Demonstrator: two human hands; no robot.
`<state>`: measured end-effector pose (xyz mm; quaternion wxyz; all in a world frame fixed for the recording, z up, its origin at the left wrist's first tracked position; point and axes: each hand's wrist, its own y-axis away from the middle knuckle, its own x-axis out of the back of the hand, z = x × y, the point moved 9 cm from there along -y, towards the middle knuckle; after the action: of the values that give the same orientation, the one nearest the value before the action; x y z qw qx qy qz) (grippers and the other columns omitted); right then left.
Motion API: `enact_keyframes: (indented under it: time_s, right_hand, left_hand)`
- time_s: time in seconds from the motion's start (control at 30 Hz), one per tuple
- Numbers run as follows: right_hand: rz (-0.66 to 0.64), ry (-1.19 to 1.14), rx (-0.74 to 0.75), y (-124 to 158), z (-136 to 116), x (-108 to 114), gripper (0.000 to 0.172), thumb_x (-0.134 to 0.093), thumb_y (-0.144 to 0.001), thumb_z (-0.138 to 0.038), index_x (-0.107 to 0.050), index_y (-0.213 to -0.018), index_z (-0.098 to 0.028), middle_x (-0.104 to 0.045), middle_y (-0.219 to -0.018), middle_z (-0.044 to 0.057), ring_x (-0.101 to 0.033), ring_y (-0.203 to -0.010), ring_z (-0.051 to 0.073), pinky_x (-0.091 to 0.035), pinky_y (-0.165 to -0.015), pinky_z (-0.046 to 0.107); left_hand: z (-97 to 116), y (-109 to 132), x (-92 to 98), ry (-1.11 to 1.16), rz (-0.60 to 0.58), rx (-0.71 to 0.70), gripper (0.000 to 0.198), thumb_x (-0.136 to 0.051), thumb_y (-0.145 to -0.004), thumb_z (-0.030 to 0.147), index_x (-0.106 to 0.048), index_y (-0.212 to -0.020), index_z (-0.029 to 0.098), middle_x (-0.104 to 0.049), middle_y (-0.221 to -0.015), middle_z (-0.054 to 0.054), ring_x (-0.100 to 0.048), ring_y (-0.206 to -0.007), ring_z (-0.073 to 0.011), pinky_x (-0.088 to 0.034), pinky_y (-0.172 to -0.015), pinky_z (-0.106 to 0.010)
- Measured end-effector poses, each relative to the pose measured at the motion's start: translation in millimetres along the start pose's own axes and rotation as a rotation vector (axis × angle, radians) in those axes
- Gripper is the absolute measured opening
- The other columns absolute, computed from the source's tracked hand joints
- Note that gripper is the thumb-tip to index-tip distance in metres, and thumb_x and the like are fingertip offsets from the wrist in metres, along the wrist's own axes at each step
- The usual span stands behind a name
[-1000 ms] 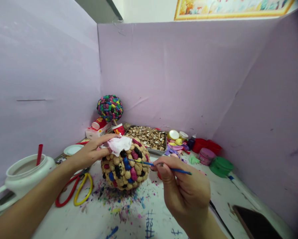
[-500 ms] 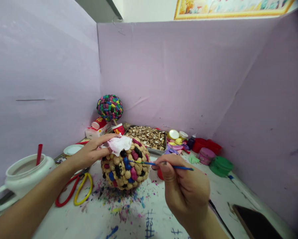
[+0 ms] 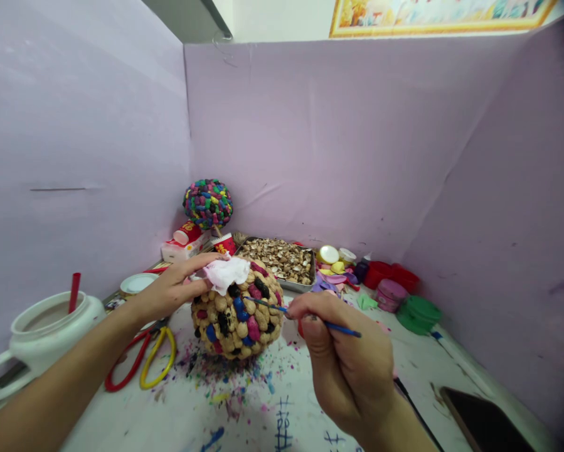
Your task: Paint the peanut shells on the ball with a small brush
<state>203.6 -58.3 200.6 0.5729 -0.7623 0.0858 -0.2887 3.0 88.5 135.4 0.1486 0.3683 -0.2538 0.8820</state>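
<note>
A ball covered in peanut shells point(image 3: 258, 320) sits on the table, some shells painted blue, black and magenta, the others bare tan. My left hand point(image 3: 178, 285) steadies its upper left side, fingers closed on a crumpled white tissue point(image 3: 228, 273) pressed against the shells. In my right hand point(image 3: 347, 351) is a thin blue paintbrush point(image 3: 275, 306), pinched between thumb and fingers. Its tip is at the ball's front, close beside a blue shell; whether it touches I cannot tell. Partly hidden behind the right fingers is a small red object point(image 3: 301, 328).
Red-and-yellow-handled scissors point(image 3: 157, 358) and a white pot point(image 3: 51, 326) lie to the left. Behind are a tray of shells point(image 3: 279, 257) and a fully painted ball point(image 3: 208, 204). Paint tubs point(image 3: 418, 314) stand right, a dark phone-like slab point(image 3: 489, 420) near the front. Paint specks dot the table point(image 3: 244, 420).
The brush has tilted, its tip rising slightly while its back end dips. My right hand has shifted a little left and down. The left hand, tissue and ball stay put.
</note>
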Motion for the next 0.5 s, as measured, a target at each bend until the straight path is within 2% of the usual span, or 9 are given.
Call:
enact_keyframes:
  time_s: [0.33, 0.5]
  right_hand:
    - [-0.031, -0.023, 0.038, 2.1, -2.6, -1.7, 0.02, -0.04, -0.089, -0.008, -0.058, -0.084, -0.014, -0.065, -0.071, 0.004, -0.06, -0.064, 0.01, -0.049, -0.06, 0.021]
    - [0.004, -0.023, 0.005, 0.5, 0.5, 0.4, 0.019, -0.042, -0.087, -0.006, -0.06, -0.086, -0.012, -0.065, -0.072, 0.004, -0.06, -0.065, 0.01, -0.051, -0.062, 0.02]
  left_hand:
    - [1.4, 0.1, 0.4, -0.019, 0.006, 0.011, 0.052, -0.052, -0.086, 0.046, -0.058, -0.131, 0.02, -0.058, -0.138, -0.008, -0.051, -0.127, -0.0304, -0.039, -0.107, -0.038]
    - [-0.8, 0.2, 0.9, -0.01, 0.024, -0.001, 0.053, -0.052, -0.085, 0.048, -0.059, -0.13, 0.02, -0.06, -0.136, -0.008, -0.054, -0.124, -0.0322, -0.043, -0.103, -0.038]
